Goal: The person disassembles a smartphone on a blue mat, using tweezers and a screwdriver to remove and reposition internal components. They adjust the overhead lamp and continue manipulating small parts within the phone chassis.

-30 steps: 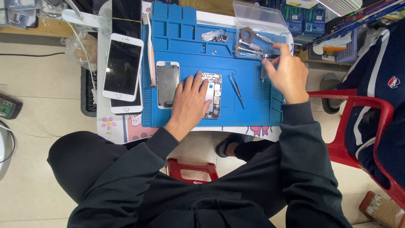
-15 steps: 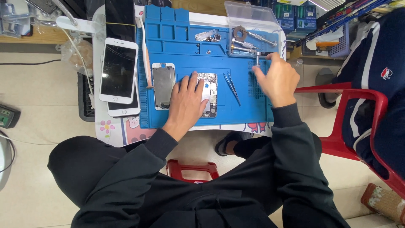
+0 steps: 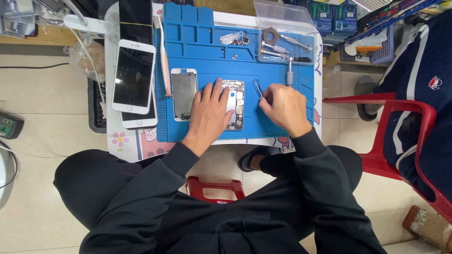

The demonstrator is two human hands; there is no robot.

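Small white table (image 3: 316, 70), blue work mat (image 3: 212, 42), two white phones (image 3: 134, 77), clear tray (image 3: 282, 19)

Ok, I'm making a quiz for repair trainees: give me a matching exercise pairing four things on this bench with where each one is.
Things:
1. opened phone body with exposed circuit board
2. slim metal tweezers
3. white smartphone with dark screen
4. clear plastic tray of metal tools

Places:
A. left of the blue silicone work mat
B. under the left hand
C. the mat's far right corner
D. at the right hand fingertips

Pairs: 1-B, 2-D, 3-A, 4-C
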